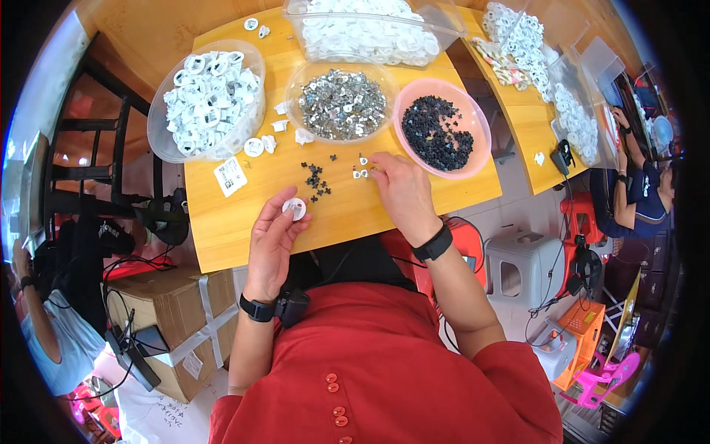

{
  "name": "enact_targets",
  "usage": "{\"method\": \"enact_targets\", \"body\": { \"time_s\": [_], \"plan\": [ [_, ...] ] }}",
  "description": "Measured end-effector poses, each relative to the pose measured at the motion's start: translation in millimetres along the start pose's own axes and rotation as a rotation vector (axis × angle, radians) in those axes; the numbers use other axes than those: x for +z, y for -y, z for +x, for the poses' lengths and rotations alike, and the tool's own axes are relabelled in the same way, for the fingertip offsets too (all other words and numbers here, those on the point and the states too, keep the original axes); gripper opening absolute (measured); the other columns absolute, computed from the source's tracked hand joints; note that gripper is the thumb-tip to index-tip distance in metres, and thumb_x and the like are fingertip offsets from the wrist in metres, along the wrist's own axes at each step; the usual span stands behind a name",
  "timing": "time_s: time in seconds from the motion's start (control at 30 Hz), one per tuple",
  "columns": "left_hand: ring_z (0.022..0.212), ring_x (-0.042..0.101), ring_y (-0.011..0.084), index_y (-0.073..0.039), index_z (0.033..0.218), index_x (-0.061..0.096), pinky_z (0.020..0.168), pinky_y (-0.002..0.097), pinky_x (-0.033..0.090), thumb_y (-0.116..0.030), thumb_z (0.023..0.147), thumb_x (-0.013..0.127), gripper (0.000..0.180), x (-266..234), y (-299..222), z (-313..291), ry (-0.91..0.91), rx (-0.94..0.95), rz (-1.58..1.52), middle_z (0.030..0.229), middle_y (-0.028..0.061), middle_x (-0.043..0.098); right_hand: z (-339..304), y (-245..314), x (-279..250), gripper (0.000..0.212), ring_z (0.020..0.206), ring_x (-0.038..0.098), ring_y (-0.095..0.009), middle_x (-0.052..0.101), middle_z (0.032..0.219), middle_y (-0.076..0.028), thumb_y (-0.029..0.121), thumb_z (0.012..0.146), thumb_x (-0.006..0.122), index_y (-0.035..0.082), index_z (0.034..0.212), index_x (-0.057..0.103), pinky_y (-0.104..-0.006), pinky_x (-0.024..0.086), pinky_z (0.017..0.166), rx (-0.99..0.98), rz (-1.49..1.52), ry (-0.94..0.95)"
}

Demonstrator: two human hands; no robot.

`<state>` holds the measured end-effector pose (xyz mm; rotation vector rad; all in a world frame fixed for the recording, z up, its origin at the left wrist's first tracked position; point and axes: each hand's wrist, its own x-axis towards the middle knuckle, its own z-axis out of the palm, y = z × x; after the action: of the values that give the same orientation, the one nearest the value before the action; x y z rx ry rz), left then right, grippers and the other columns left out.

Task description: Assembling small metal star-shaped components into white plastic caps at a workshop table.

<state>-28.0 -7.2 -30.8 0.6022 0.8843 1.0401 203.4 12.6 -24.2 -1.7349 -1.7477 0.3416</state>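
My left hand (272,240) holds a round white plastic part (296,209) between thumb and fingers, just above the table's near edge. To the right, the fingertips of my right hand (405,194) are pinched together at the tabletop, beside several small metal pieces (362,174); what they hold, if anything, is too small to make out. Between the hands lies a loose cluster of small black cross-shaped parts (316,180). A clear round tub (291,111) of metal pieces and a pink bowl (484,148) of black parts stand beyond the hands.
A clear tub (157,137) of white parts stands left on the wooden table (244,240), near a white label (230,177) and loose white parts (254,146). A clear bin (296,29) of white parts stands behind. Other people sit at both sides. A cardboard box (159,303) stands lower left.
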Motion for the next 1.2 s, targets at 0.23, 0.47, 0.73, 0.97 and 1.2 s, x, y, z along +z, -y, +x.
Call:
{"method": "enact_targets", "body": {
  "time_s": [0.23,0.47,0.73,0.97,1.2],
  "plan": [
    [0.093,0.06,0.0157,-0.002,0.127,0.05,0.085,0.0267,0.048,-0.009,0.094,0.049,0.034,-1.2,1.0,-1.7,0.014,0.014,0.01,0.114,0.0127,0.06,5.2,-2.7,7.2,0.006,0.076,0.06,-0.039,0.063,0.08,-0.019,0.007,0.079,0.062,0.001,0.082,0.063,-0.0449,0.047,0.067,0.057,-0.109,0.003],
    [0.074,0.051,0.0089,-0.003,0.115,0.058,0.07,0.0214,0.041,-0.019,0.096,0.051,0.026,14.7,-2.5,-3.2,0.018,-0.024,0.121,0.089,0.0023,0.058,-3.6,12.9,-10.9,0.016,0.06,0.058,-0.018,0.063,0.077,-0.01,0.013,0.085,0.063,-0.001,0.092,0.064,-0.0298,0.045,0.054,0.234,0.532,0.218],
    [0.066,0.043,0.0054,-0.007,0.102,0.061,0.06,0.0199,0.033,-0.023,0.094,0.056,0.018,38.1,-3.1,-7.3,0.063,-0.068,0.212,0.073,-0.0041,0.051,-19.7,38.0,0.0,0.013,0.058,0.045,-0.002,0.058,0.076,0.005,0.014,0.09,0.063,0.003,0.096,0.065,-0.0171,0.036,0.051,0.428,1.23,0.467],
    [0.061,0.042,0.0027,-0.01,0.088,0.059,0.056,0.0187,0.033,-0.021,0.091,0.062,0.012,39.6,-2.1,-10.5,-0.004,-0.057,0.133,0.07,-0.0062,0.051,-25.9,44.0,7.8,0.015,0.059,0.045,-0.002,0.059,0.076,0.004,0.013,0.09,0.062,0.001,0.098,0.065,-0.0172,0.037,0.051,0.359,1.191,0.407],
    [0.063,0.042,0.0012,-0.008,0.09,0.06,0.057,0.0181,0.034,-0.016,0.09,0.063,0.008,40.0,-4.0,-11.9,-0.046,0.051,0.257,0.073,-0.0065,0.053,-25.6,46.6,-0.5,0.014,0.059,0.047,-0.002,0.06,0.077,0.003,0.012,0.089,0.063,0.001,0.097,0.064,-0.0176,0.038,0.051,0.325,1.043,0.341]
  ]
}}
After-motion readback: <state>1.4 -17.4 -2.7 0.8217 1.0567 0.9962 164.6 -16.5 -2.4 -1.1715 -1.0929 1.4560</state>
